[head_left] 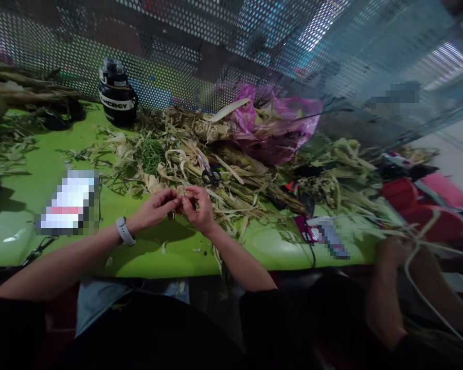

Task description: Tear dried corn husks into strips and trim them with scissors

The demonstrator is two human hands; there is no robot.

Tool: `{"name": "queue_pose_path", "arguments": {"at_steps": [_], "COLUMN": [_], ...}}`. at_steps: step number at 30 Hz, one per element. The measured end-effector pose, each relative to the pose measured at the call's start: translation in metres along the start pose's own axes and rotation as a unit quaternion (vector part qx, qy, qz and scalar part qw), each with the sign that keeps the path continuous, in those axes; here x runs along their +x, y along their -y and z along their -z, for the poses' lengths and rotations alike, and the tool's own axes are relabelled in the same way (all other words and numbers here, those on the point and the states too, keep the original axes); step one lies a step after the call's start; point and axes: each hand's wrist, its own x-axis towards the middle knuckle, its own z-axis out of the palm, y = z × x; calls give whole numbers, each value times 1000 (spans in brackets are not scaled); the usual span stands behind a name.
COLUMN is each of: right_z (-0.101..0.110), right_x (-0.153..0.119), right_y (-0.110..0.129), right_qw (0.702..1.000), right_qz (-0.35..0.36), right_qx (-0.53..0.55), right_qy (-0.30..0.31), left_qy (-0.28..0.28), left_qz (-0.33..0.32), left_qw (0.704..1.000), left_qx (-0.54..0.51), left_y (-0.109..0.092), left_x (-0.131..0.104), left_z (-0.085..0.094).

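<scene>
My left hand [163,204] and my right hand [198,208] meet over the near edge of the dried leaf pile. Both have their fingers closed in a pinch on a small beige piece of dried husk [182,191]; most of it is hidden by the fingertips. A white band circles my left wrist. Just beyond my right hand lie dark-handled scissors [210,176], blades pointing away. Dry, pale leaf strips and husks [181,159] spread around the scissors, with a tuft of thin green strands [152,155] to their left.
On the lime-green table [139,259] are a black bottle [118,100], a pink plastic bag [278,133] and a lit phone [69,200]. A second phone [334,239] lies right. Behind stands a perforated metal panel [200,56]. A co-worker's hands [395,252] handle pale strips at right.
</scene>
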Motion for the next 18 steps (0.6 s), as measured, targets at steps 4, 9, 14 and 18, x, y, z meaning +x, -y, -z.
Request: {"name": "queue_pose_path", "arguments": {"at_steps": [4, 9, 14, 18], "right_z": [7, 15, 15, 13], "right_x": [2, 9, 14, 12], "right_y": [-1, 2, -1, -2], "right_qw": [1000, 991, 984, 978], "right_qz": [9, 108, 153, 190], "right_qx": [-4, -77, -80, -83], "right_qy": [1, 36, 45, 28], "left_qy": [-31, -57, -44, -45], "left_qz": [40, 97, 109, 110], "left_qw": [997, 982, 978, 979], "left_qx": [-50, -154, -171, -168], "left_y": [-2, -6, -7, -7], "left_x": [2, 4, 5, 3], "left_z": [2, 8, 9, 7]}}
